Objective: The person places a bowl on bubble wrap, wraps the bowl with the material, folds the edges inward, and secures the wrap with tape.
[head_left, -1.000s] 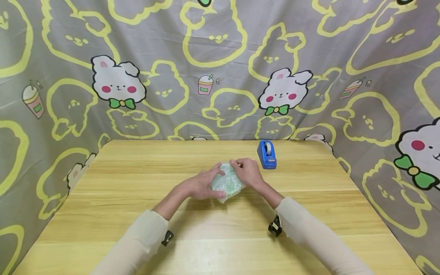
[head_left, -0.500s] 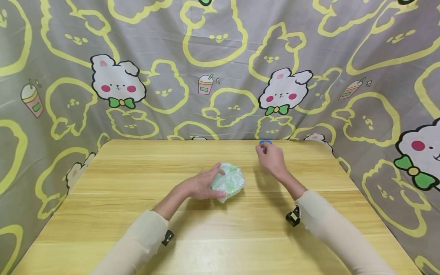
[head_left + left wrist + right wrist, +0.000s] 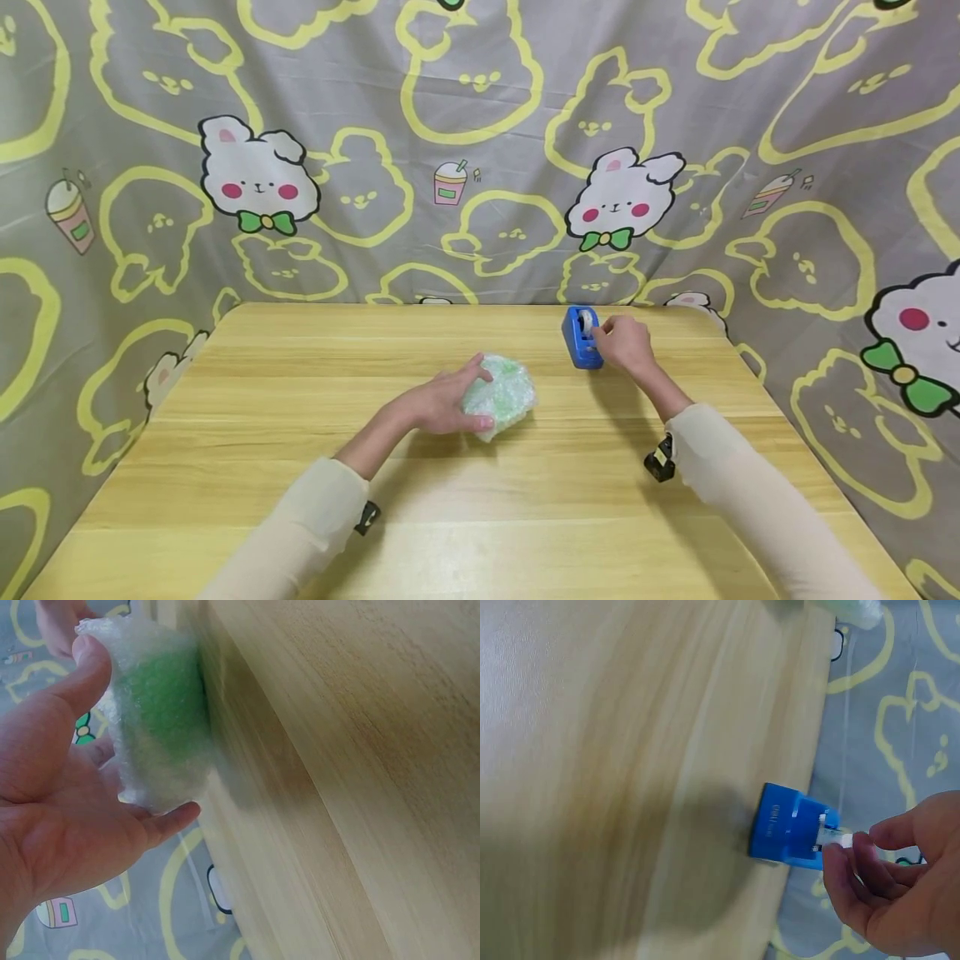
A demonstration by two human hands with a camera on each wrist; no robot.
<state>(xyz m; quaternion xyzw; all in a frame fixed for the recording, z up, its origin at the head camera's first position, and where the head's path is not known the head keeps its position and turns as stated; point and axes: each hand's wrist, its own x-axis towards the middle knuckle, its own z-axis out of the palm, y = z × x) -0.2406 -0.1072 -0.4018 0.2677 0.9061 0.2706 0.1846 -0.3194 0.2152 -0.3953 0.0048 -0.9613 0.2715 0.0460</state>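
A bundle of bubble wrap [image 3: 504, 397] with something green inside sits upright on the wooden table, near its middle. My left hand [image 3: 444, 403] grips it from the left side, thumb and fingers spread around its edge. In the left wrist view, the thumb presses the wrap [image 3: 161, 712] near its top corner. To the right stands a blue tape dispenser [image 3: 582, 350] with a roll of tape [image 3: 587, 322]. My right hand [image 3: 627, 342] is at the dispenser's right side, its fingertips pinching the tape [image 3: 845, 840] close to the cutter.
The wooden table [image 3: 315, 350] reaches to a grey curtain [image 3: 510, 100] with yellow cartoon outlines, at the back and both sides. The dispenser stands close to the table's far edge.
My right hand has left the bundle, passed over the dispenser and moved to its right side, by the tape. My left hand and the bundle have stayed in place.
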